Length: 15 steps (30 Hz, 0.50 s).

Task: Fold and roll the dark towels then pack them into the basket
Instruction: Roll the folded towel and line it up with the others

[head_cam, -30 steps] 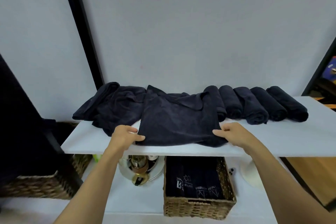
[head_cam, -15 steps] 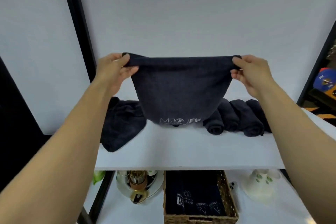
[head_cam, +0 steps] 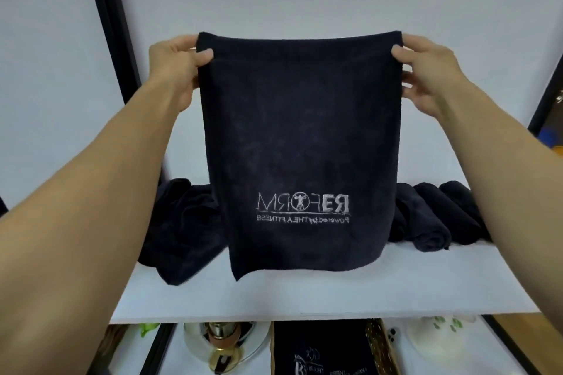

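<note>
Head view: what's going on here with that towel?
A person holds one dark towel up by its top corners, with the left hand and right hand each pinching one. It hangs open over the white shelf, logo mirrored towards the camera. Behind it, rolled towels lie on the shelf to the right, a loose heap to the left. The basket below already holds some.

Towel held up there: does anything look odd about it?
The pale lettering low on the towel reads backwards, so its reverse side seems to face the camera. Otherwise it hangs straight, left hand and right hand pinching its top corners.
</note>
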### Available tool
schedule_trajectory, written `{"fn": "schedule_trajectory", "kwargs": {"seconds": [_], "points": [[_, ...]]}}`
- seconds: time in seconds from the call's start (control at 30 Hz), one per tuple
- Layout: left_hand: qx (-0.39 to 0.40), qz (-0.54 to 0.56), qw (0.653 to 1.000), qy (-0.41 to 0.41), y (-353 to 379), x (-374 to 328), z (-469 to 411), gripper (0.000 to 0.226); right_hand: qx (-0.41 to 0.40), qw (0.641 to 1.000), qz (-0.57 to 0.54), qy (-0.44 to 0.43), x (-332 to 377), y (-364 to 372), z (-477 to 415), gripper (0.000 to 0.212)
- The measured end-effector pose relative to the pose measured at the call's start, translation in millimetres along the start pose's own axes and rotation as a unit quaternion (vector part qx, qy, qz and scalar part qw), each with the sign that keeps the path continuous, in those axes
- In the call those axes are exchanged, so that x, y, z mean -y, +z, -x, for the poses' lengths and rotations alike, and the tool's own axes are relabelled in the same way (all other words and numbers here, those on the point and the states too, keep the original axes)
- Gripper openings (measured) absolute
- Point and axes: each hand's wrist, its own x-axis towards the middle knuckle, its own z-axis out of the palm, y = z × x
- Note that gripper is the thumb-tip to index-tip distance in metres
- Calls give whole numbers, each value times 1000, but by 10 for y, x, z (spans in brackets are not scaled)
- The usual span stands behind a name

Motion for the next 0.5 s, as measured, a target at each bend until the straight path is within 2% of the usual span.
{"fn": "schedule_trajectory", "kwargs": {"seconds": [0.07,0.13,0.3,0.4,0.5], "points": [[-50,3,999,-11,5,67,-85,13,-29,1000,4,-3,-54,30,-74,20],[-66,20,997,-23,7,109,-168,13,-56,998,-4,-6,-81,68,-136,17],[-26,105,992,-61,79,72,-224,11,-71,997,-40,-10,-93,83,-230,21],[35,119,992,-38,93,43,-199,28,-45,993,-110,-17,-46,40,-237,26],[41,75,996,5,92,27,-170,41,-23,992,-116,-47,-14,-39,-219,32]]}}
